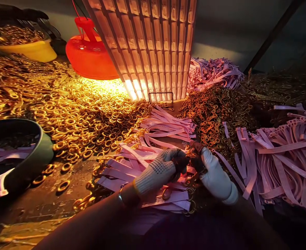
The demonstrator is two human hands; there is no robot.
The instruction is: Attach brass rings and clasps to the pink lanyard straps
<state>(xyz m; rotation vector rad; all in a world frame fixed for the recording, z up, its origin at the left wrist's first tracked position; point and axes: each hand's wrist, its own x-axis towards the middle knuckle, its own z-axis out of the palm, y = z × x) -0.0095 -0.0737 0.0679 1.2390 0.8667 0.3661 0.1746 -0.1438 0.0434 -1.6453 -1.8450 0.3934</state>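
- Meeting at the clock's centre, the gloved left hand (155,172) and gloved right hand (216,175) have their fingertips gathered close together; I cannot tell what they are clamped on, as the fingers hide it.
- Pink straps (124,170) lie under and around the left hand, fanning out from 10 round to 6 o'clock.
- At 11 o'clock, just beyond the hands, sits a smaller strap bundle (168,128).
- A large strap pile (288,163) spreads at 3 o'clock, its nearer ends reaching close to the right hand.
- At 1 o'clock a heap of small metal fittings (215,114) crowds that side.
- An upright ribbed panel (155,45) bounds 11 o'clock, its lower edge behind the smaller bundle.
- Loose metal rings (90,111) bank up at 10 o'clock beneath a red lampshade (90,57).
- The widest room is at 8 o'clock: worn tabletop (43,208) beside the curved green basin (46,149), with scattered rings.
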